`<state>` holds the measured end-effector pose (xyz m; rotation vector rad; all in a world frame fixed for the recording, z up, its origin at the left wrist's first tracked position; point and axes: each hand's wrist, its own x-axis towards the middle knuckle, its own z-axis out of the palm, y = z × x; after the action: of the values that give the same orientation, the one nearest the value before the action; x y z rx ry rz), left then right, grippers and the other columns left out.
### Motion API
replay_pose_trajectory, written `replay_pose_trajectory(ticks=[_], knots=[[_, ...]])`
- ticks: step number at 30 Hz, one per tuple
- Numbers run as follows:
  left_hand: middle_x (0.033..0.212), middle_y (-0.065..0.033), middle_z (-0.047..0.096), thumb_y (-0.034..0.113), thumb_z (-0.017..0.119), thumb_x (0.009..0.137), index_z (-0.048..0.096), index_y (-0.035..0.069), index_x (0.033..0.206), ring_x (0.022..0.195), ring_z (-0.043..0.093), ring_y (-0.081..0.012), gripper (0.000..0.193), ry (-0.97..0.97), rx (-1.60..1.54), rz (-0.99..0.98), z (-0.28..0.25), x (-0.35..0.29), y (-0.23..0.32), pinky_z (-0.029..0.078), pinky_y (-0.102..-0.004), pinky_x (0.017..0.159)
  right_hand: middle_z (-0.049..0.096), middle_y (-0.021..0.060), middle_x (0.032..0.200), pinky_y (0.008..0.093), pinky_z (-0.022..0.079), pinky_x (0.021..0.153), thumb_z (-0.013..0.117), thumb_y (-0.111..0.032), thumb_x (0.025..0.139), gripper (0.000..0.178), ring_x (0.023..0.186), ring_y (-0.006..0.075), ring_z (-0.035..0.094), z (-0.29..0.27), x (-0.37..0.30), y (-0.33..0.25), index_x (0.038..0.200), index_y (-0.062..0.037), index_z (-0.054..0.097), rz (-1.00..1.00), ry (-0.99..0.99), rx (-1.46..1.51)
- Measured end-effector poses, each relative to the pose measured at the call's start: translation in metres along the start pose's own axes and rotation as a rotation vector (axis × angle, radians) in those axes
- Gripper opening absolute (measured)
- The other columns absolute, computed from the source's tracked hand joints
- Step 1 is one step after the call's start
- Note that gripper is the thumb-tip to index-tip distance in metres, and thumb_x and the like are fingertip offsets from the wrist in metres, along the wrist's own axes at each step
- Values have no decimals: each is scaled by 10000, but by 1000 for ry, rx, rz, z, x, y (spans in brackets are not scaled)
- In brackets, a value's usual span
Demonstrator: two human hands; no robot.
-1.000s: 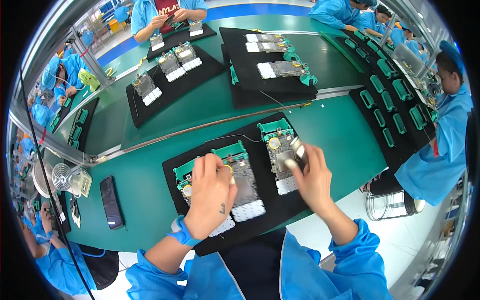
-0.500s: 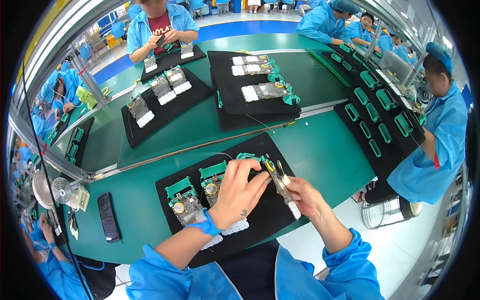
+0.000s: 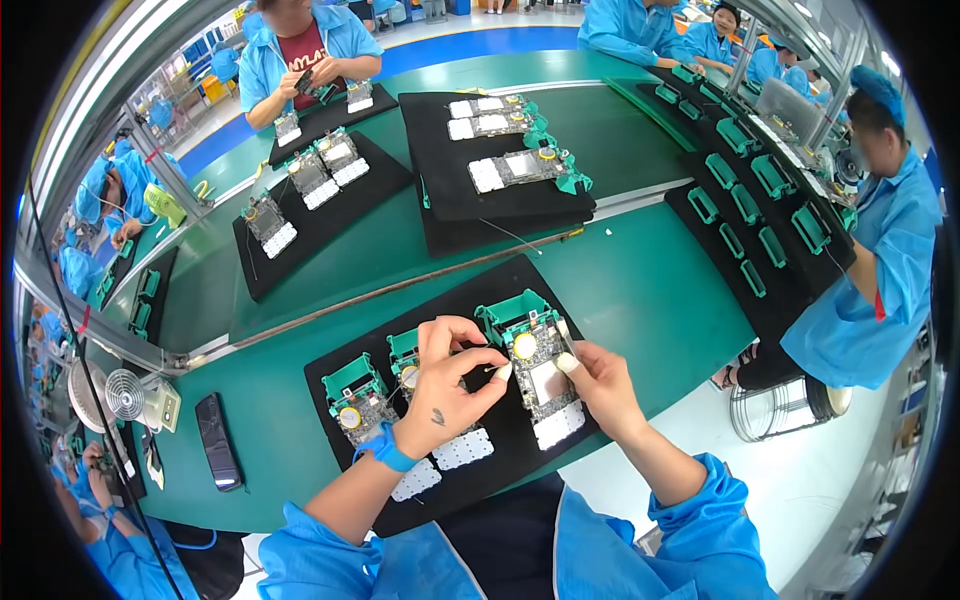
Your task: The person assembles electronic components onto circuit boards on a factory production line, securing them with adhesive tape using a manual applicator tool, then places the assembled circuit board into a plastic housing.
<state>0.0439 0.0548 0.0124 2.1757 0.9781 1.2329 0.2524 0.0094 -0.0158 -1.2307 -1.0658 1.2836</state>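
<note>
A circuit board (image 3: 541,377) with a round yellow-topped part and a white lower section lies face up at the right of the black mat (image 3: 325,368); a green plastic frame (image 3: 515,312) is at its far end. My right hand (image 3: 604,388) is closed at the board's right edge, on a slim metal tool that looks like tweezers (image 3: 565,337). To the board's left, my left hand (image 3: 450,385) pinches thumb and forefinger together; what they hold is too small to make out. Two similar boards, a left one (image 3: 362,413) and one (image 3: 463,448) partly under my left hand, lie alongside.
A phone (image 3: 218,441) and small fans (image 3: 135,393) are at the left. Across a metal rail, black mats bear more boards (image 3: 515,168). Green frames (image 3: 770,246) sit on a mat at the right. Co-workers are at the far side and right; a stool (image 3: 770,408) stands below.
The board has turned from edge-on to face up, with its green frame showing. My left hand has moved a little left, off the board's far end. The view has shifted slightly.
</note>
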Motion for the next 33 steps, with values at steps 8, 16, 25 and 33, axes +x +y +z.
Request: replay_pose_trajectory(ticks=[8,16,25,33], knots=[[1023,-55,492,50,751,662,688,105,836,982,431,-245,193,-126,26,64,9,-3,-5,422,-328,758,604,19,819,231,438,582,645,-122,885,268,648,62,523,8,-5,-4,1111,11,595,41,2,-210],[1054,-88,494,-13,687,714,639,12,855,1017,434,-310,151,-246,31,-6,10,4,2,454,-388,834,533,31,908,263,439,468,708,-35,723,285,566,133,556,-2,3,-11,998,-58,638,-713,-13,-793],[1027,-104,473,-18,684,711,640,3,850,1001,433,-296,148,-258,22,-28,8,4,5,445,-369,833,569,15,851,269,467,461,770,-84,644,274,571,143,592,-3,11,-17,892,-73,653,-956,-43,-1043],[1004,-92,464,-11,714,692,639,27,866,960,433,-267,193,-225,8,10,9,5,4,444,-338,791,534,19,886,280,475,488,744,-109,677,276,547,154,575,-8,22,-14,919,-83,613,-1021,-141,-1034]])
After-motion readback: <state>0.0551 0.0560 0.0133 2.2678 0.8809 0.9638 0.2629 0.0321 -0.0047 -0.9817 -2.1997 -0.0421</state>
